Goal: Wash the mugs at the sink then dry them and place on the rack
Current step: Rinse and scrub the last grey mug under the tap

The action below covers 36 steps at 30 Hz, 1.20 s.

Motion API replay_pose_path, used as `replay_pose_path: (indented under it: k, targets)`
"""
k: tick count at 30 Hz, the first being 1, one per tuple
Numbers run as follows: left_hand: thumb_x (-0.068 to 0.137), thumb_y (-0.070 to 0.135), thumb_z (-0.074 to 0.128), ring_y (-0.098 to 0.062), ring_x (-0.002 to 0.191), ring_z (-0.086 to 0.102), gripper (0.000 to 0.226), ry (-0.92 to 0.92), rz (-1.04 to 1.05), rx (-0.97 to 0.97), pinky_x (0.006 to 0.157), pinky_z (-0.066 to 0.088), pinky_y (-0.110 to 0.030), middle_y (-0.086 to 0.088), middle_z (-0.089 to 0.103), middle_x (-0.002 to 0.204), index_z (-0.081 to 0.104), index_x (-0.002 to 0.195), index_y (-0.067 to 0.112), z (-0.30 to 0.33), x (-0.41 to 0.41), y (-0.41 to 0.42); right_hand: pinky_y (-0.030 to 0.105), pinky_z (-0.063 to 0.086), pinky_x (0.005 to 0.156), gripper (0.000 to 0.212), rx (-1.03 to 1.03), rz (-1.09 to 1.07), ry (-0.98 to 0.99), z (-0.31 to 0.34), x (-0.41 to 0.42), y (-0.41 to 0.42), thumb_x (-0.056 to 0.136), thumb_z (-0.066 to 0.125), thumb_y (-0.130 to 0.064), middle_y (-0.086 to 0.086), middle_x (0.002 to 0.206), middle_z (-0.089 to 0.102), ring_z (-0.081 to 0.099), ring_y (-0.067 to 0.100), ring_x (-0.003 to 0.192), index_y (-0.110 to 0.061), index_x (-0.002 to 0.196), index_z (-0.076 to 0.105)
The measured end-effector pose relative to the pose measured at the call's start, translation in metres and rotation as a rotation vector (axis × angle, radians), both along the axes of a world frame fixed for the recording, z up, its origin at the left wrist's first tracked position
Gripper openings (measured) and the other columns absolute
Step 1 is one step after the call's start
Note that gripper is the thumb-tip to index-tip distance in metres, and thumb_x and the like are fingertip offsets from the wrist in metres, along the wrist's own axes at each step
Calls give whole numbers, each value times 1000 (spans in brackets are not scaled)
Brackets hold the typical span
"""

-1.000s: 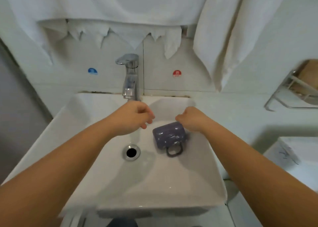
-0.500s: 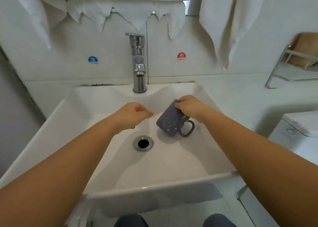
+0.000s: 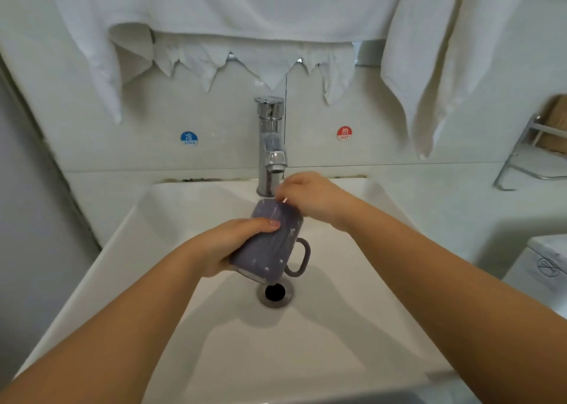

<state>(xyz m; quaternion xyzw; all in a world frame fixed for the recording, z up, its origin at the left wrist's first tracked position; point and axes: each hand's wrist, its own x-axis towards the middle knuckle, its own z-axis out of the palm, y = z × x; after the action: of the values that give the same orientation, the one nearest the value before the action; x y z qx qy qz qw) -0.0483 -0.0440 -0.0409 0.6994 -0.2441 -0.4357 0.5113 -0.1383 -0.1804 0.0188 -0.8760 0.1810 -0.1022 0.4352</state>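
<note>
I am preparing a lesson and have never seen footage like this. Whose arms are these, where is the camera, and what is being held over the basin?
There is no machine here. The two arms belong to a person who wears a wide-angle camera on the head, so you look forward and down as they do; that is why the edges bend.

The left hand grips the body of a purple mug, tilted with its opening away from the camera and its handle to the right. The right hand is at the mug's far rim; whether its fingers reach inside cannot be seen.

The mug is held above the white sink, over the drain and just below the chrome tap. I cannot tell for sure whether water is running.

White towels hang on the wall above, and a metal rack stands to the right.
</note>
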Motion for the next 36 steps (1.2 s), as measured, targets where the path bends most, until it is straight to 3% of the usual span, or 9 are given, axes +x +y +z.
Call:
replay_pose_path:
  k: [3,5,7,11,15,17,19,29,36]
  targets:
    - [66,46,79,-24,95,71,59,-17,28,43,83,55,-35,-7,75,101,65,112,12,1,3,2,32,47,79,28,-101,-244,-270,17,14,-11,95,52,-27,1,100,58,57,18,91,-15,120,50]
    - [67,47,75,-24,96,71,57,-14,57,34,82,55,-34,-7,75,100,65,112,12,2,4,3,32,39,99,55,-197,-206,-421,34,28,-14,93,58,-33,4,134,45,46,20,121,-22,140,34]
    - [74,45,71,-23,96,70,49,7,99,12,82,55,-34,-6,76,99,66,111,13,4,4,3,27,30,104,66,-320,-76,-418,49,44,-11,92,60,-36,3,146,35,37,17,131,-25,148,27]
    - [82,44,67,-25,100,69,41,82,160,-23,90,53,-37,-7,75,100,65,110,14,6,4,5,37,45,94,42,-472,-80,-374,66,64,-9,96,52,-40,10,121,62,58,24,108,-10,125,59]
    - [74,50,68,-24,98,70,52,141,134,-36,84,55,-36,-6,75,103,65,113,17,7,6,4,38,49,82,40,-543,-29,-355,74,66,-16,97,51,-38,13,97,67,61,27,87,-1,102,65]
    - [70,52,68,-22,94,70,55,147,124,-35,81,55,-35,-5,75,102,65,113,18,7,6,2,29,40,61,38,-552,9,-324,80,65,-19,98,50,-36,6,71,55,48,19,63,-4,78,56]
    - [74,51,67,-23,93,70,51,155,128,-34,81,55,-36,-6,75,102,64,113,18,7,5,2,26,26,53,40,-543,31,-292,85,65,-19,98,49,-34,-2,60,36,33,12,53,-11,67,42]
    - [79,49,66,-24,95,70,47,162,141,-40,85,55,-37,-7,75,103,64,114,17,4,7,2,26,31,57,43,-467,37,-271,92,69,-25,97,52,-36,-5,59,41,36,9,52,6,100,63]
    - [79,47,66,-24,97,69,47,165,146,-55,84,55,-37,-7,75,102,63,114,17,6,7,2,26,29,60,45,-433,43,-220,98,72,-29,96,54,-37,2,63,39,34,12,52,7,88,59]
